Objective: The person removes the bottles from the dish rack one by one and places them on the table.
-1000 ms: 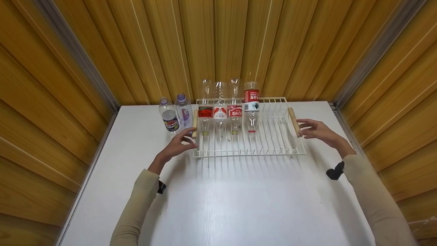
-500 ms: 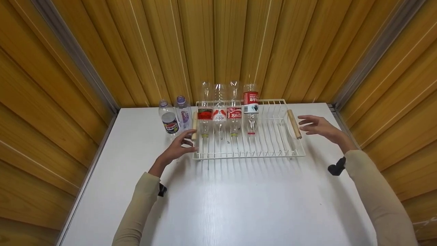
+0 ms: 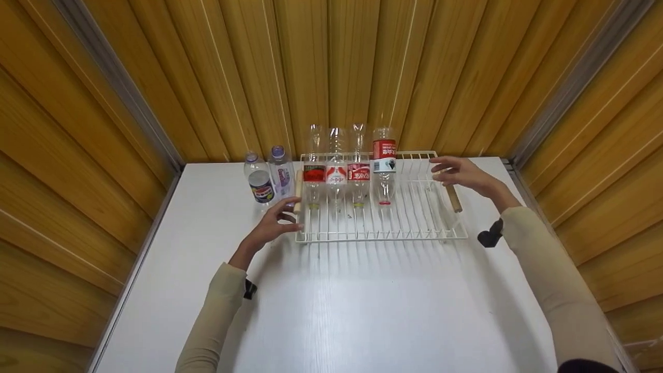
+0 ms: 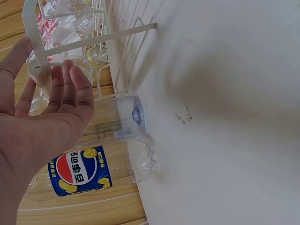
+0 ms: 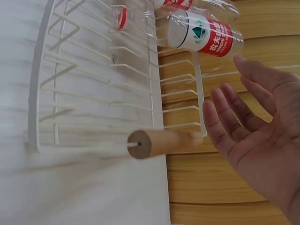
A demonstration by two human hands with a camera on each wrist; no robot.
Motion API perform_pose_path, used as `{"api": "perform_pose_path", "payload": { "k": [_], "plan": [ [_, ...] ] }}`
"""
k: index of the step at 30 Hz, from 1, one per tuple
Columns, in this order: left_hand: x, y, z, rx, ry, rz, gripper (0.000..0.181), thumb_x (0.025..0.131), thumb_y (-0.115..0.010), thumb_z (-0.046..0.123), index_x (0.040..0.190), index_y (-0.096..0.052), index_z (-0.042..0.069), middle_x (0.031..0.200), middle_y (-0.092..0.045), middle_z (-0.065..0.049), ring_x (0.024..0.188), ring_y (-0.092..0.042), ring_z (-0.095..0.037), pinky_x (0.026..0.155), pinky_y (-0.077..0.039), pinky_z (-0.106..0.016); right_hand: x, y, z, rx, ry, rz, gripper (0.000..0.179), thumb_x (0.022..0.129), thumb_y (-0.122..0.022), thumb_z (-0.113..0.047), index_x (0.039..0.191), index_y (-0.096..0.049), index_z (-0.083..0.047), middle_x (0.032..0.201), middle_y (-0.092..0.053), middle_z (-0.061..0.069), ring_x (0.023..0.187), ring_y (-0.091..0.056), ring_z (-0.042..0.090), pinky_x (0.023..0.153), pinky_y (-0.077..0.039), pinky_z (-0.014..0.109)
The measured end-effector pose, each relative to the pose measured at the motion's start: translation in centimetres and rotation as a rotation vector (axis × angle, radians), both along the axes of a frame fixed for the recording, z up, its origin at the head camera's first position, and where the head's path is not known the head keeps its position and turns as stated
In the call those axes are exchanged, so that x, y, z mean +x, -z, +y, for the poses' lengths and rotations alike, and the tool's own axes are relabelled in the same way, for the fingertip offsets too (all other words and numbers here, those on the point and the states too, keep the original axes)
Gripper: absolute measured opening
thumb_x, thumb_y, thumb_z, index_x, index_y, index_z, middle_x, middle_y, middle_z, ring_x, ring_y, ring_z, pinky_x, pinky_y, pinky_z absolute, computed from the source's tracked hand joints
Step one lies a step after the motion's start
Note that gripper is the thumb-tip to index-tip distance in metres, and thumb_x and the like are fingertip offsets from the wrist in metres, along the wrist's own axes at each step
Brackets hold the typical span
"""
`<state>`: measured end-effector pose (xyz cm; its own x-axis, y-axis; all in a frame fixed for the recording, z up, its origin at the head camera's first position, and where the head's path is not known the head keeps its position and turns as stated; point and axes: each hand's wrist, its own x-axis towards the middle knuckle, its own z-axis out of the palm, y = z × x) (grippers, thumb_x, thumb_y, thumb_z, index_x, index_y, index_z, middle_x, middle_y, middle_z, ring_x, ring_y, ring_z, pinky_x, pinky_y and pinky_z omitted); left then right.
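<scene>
My left hand [image 3: 272, 225] is at the left end of a white wire dish rack [image 3: 383, 238], its fingers curled round the wooden handle [image 4: 42, 79]. My right hand [image 3: 463, 173] hovers at the rack's right back corner, fingers loosely spread and holding nothing. It partly covers the right wooden handle [image 5: 164, 142] in the head view. Several clear plastic bottles stand neck-down in the rack's left half. The rightmost of them, a bottle with a red and white label [image 3: 384, 155], is nearest my right hand.
Left of the rack, a Pepsi bottle [image 3: 260, 186] and a purple-capped clear bottle [image 3: 282, 176] stand upright on the white table [image 3: 336, 311], close to my left hand. Yellow wood-grain panels [image 3: 352, 62] rise behind and at both sides.
My right hand has moved from beside the right handle, left and farther back, to above the rack's back right corner. My left hand stays at the left handle; the bottles stay in place.
</scene>
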<state>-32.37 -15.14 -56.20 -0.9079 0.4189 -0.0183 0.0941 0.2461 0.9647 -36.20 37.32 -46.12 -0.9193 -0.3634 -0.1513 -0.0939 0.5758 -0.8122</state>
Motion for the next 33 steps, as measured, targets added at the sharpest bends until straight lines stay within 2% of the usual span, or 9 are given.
{"api": "perform_pose_path", "payload": {
  "k": [3, 7, 9, 13, 19, 22, 27, 33],
  "plan": [
    [0.0, 0.1, 0.0, 0.008, 0.002, 0.001, 0.077, 0.085, -0.082, 0.006, 0.152, -0.044, 0.008, 0.154, -0.045, -0.023, 0.127, -0.053, -0.049, 0.104, -0.048, -0.048, -0.8, 0.6, -1.8, -0.019, -0.005, -0.045, 0.061, 0.102, -0.063, -0.026, 0.155, -0.04, -0.007, 0.146, -0.051, 0.024, 0.125, -0.058, 0.028, 0.108, -0.05, 0.05],
    [0.1, 0.2, 0.0, 0.013, -0.006, -0.002, 0.076, 0.085, -0.081, 0.004, 0.152, -0.045, 0.01, 0.154, -0.044, -0.024, 0.127, -0.051, -0.052, 0.105, -0.049, -0.05, -1.9, 1.8, -4.1, -0.03, -0.005, -0.098, 0.06, 0.103, -0.062, -0.02, 0.155, -0.039, -0.006, 0.148, -0.05, 0.027, 0.133, -0.053, 0.039, 0.11, -0.049, 0.051],
    [0.2, 0.1, 0.0, 0.012, -0.014, -0.006, 0.076, 0.085, -0.081, 0.004, 0.152, -0.046, 0.01, 0.153, -0.045, -0.025, 0.127, -0.051, -0.052, 0.104, -0.049, -0.049, -2.4, 2.4, -5.1, -0.032, -0.009, -0.118, 0.06, 0.103, -0.061, -0.016, 0.156, -0.037, -0.002, 0.147, -0.049, 0.031, 0.132, -0.054, 0.04, 0.109, -0.049, 0.05],
    [0.2, 0.0, 0.2, 0.007, -0.012, -0.011, 0.074, 0.086, -0.08, 0.005, 0.152, -0.045, 0.01, 0.153, -0.045, -0.024, 0.128, -0.051, -0.051, 0.103, -0.05, -0.046, -3.1, 2.9, -6.7, -0.057, -0.003, -0.196, 0.065, 0.101, -0.06, -0.008, 0.157, -0.029, 0.004, 0.149, -0.044, 0.036, 0.133, -0.053, 0.042, 0.114, -0.043, 0.056],
    [0.2, -0.1, 0.7, 0.019, -0.004, -0.026, 0.076, 0.086, -0.08, 0.005, 0.153, -0.043, 0.008, 0.145, -0.05, -0.022, 0.124, -0.053, -0.052, 0.096, -0.052, -0.036, -4.1, 4.9, -8.0, -0.088, 0.057, -0.298, 0.082, 0.1, -0.063, -0.011, 0.162, -0.01, 0.0, 0.156, -0.035, 0.033, 0.14, -0.044, 0.046, 0.118, -0.038, 0.056],
    [0.3, -0.1, 0.7, 0.013, -0.014, -0.041, 0.077, 0.086, -0.08, 0.004, 0.153, -0.042, 0.007, 0.144, -0.051, -0.021, 0.124, -0.053, -0.053, 0.093, -0.052, -0.033, -4.2, 5.6, -8.5, -0.142, 0.049, -0.336, 0.087, 0.101, -0.062, -0.01, 0.163, -0.001, -0.001, 0.158, -0.032, 0.034, 0.144, -0.041, 0.048, 0.119, -0.036, 0.056],
    [0.3, -0.2, 0.5, -0.002, -0.018, -0.059, 0.078, 0.086, -0.08, 0.007, 0.154, -0.042, 0.009, 0.145, -0.05, -0.02, 0.125, -0.054, -0.051, 0.094, -0.053, -0.036, -4.4, 6.4, -9.0, -0.218, 0.02, -0.406, 0.09, 0.103, -0.057, -0.007, 0.161, 0.011, -0.003, 0.161, -0.024, 0.035, 0.147, -0.035, 0.047, 0.122, -0.033, 0.054],
    [0.2, -0.1, 0.2, -0.006, -0.022, -0.059, 0.077, 0.087, -0.08, 0.009, 0.154, -0.042, 0.012, 0.15, -0.046, -0.018, 0.129, -0.051, -0.049, 0.097, -0.052, -0.038, -4.9, 6.6, -9.8, -0.274, 0.045, -0.438, 0.091, 0.101, -0.059, -0.004, 0.161, 0.009, -0.005, 0.161, -0.023, 0.034, 0.148, -0.035, 0.045, 0.123, -0.031, 0.05]
  ]
}}
